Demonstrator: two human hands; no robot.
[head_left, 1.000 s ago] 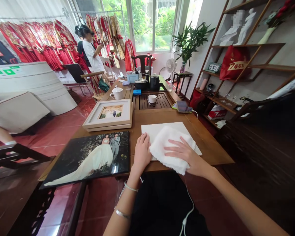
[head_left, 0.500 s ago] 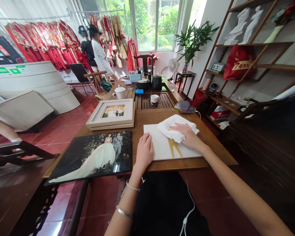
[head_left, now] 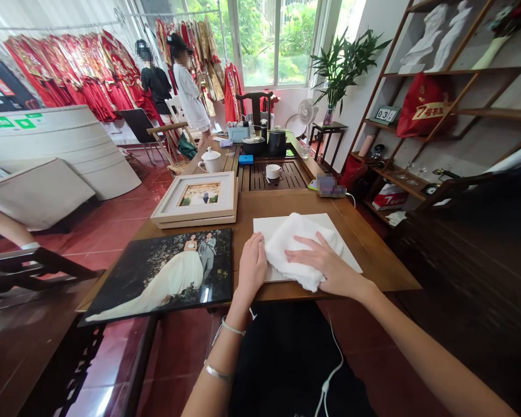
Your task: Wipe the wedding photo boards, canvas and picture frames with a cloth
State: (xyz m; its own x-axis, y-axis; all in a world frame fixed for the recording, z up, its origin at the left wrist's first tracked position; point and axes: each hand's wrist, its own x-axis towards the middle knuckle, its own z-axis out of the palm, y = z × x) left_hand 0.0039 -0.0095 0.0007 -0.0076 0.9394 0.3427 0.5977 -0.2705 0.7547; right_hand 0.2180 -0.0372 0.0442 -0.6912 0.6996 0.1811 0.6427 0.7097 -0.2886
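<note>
A white panel (head_left: 345, 246) lies flat on the wooden table (head_left: 382, 263) in front of me. A folded white cloth (head_left: 293, 240) rests on it. My right hand (head_left: 327, 266) presses flat on the cloth with fingers spread. My left hand (head_left: 252, 266) lies on the panel's left edge, fingers together and flat, holding nothing. To the left lies a large dark wedding photo print (head_left: 162, 275). Behind it stands a stack of framed pictures (head_left: 197, 200).
A tea tray (head_left: 269, 176) with a white cup (head_left: 272, 171), white teapot (head_left: 210, 161) and dark kettles sits at the table's far end, with a phone (head_left: 329, 186) to the right. Two people stand by racks of red garments (head_left: 69, 75). Wooden shelves (head_left: 443, 116) line the right wall.
My right hand slid the cloth from the panel's near part to its far right corner, then back toward me. The left hand stayed on the panel's left edge. The people at the back moved.
</note>
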